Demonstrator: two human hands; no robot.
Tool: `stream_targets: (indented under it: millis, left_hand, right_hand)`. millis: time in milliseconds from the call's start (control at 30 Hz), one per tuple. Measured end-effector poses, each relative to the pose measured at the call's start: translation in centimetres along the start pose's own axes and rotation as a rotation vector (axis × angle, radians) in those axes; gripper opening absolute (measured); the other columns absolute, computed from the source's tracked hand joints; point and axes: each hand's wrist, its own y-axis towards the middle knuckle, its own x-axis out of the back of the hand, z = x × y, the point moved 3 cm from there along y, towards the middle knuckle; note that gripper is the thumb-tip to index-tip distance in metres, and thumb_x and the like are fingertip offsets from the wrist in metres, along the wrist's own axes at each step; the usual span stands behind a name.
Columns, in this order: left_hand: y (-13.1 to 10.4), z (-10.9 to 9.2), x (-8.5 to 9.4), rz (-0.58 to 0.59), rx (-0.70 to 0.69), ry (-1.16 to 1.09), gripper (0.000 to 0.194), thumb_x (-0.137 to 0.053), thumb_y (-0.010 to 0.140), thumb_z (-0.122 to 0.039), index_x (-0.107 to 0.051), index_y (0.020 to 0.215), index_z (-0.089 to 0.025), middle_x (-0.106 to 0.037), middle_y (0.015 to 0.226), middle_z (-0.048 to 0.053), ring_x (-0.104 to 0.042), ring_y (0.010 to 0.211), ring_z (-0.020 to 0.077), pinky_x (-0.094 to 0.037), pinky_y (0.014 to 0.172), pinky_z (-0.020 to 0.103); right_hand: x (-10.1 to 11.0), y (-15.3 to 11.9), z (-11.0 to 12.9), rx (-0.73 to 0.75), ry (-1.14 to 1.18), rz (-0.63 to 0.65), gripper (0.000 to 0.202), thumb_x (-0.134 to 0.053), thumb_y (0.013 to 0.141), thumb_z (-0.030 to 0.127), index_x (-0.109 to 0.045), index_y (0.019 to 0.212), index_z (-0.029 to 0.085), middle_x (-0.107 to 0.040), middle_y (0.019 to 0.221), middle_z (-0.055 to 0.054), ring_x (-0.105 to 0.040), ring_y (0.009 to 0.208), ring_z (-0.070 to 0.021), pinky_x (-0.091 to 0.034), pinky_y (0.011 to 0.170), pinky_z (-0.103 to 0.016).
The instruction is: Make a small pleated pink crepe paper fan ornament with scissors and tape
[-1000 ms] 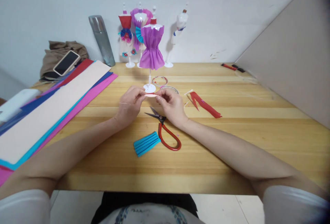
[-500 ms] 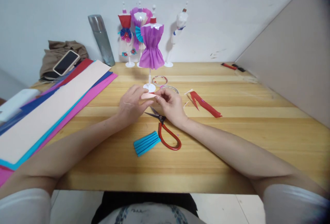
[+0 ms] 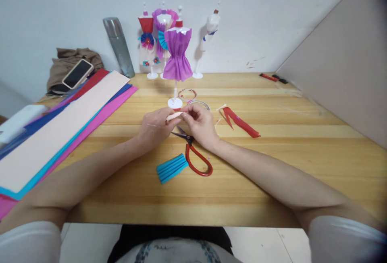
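Between my two hands is a small pleated piece of pale pink crepe paper (image 3: 174,115). My left hand (image 3: 157,128) pinches its left end between thumb and fingers. The thumb and fingertips of my right hand (image 3: 201,124) grip its right end. A bit of red shows just behind the paper. Below my hands lie scissors with red handles (image 3: 199,162), their blades partly spread and partly under my right hand. A pleated blue paper piece (image 3: 172,168) touches or nearly touches the scissor handle. Beyond my hands stands a small dress form in a purple paper dress (image 3: 178,55).
Long crepe paper sheets (image 3: 66,122) are stacked at the left, near a phone (image 3: 78,73) and a flask (image 3: 119,47). Several more dress forms (image 3: 147,25) stand along the wall. Tape rolls (image 3: 187,94) and a red paper strip (image 3: 242,124) lie beyond my right hand.
My left thumb and fingers have closed on the pink paper's left end, and its fanned pleats are now pressed into a narrow strip. My right hand keeps its hold.
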Motion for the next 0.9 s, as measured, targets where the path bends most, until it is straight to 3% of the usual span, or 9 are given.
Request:
stream_targets:
  millis: [233,433,567,767,900]
  left_hand:
    - [0.2,-0.1,0.3,0.006,0.041,-0.105,0.02,-0.061,0.087,-0.034,-0.064,0.075,-0.018,-0.065,0.064,0.001,-0.055,0.057,0.0117,-0.037,0.055,0.025]
    - [1.0,0.6,0.7,0.133,0.293,-0.477,0.017,-0.065,0.083,-0.032,-0.064,0.073,-0.019,-0.061,0.059,-0.003,-0.051,0.052,0.0098,-0.04,0.051,0.023]
    - [1.1,1.1,0.3,0.195,0.352,-0.653,0.017,-0.068,0.081,-0.034,-0.065,0.073,-0.018,-0.059,0.057,-0.003,-0.053,0.053,0.0095,-0.041,0.051,0.021]
    - [1.1,1.8,-0.3,0.285,0.388,-0.789,0.015,-0.072,0.076,-0.032,-0.066,0.073,-0.018,-0.062,0.058,-0.003,-0.057,0.054,0.0095,-0.045,0.052,0.021]
    - [1.5,1.9,-0.1,0.389,0.426,-0.869,0.018,-0.074,0.073,-0.033,-0.065,0.072,-0.017,-0.061,0.055,-0.003,-0.058,0.05,0.0095,-0.046,0.05,0.02]
  right_hand:
    - [-0.1,0.0,-0.1,-0.008,0.017,-0.003,0.009,-0.058,0.081,0.025,-0.065,0.083,0.019,-0.066,0.077,-0.003,-0.058,0.071,-0.0159,-0.046,0.068,-0.031]
    - [-0.2,0.1,0.0,0.006,0.095,0.031,0.011,-0.059,0.081,0.027,-0.064,0.088,0.019,-0.065,0.079,-0.002,-0.058,0.071,-0.0148,-0.047,0.068,-0.031]
    - [-0.3,0.2,-0.1,0.019,0.09,0.059,0.028,-0.065,0.078,0.031,-0.063,0.103,0.018,-0.066,0.088,-0.005,-0.059,0.076,-0.0166,-0.048,0.069,-0.032]
    - [-0.5,0.3,-0.3,-0.012,0.139,0.149,0.015,-0.065,0.079,0.03,-0.066,0.089,0.02,-0.068,0.089,-0.005,-0.062,0.084,-0.0181,-0.05,0.076,-0.034]
    - [-0.6,0.4,-0.2,-0.077,0.243,0.2,0.012,-0.064,0.078,0.031,-0.064,0.082,0.019,-0.065,0.074,-0.001,-0.06,0.069,-0.0148,-0.049,0.067,-0.031]
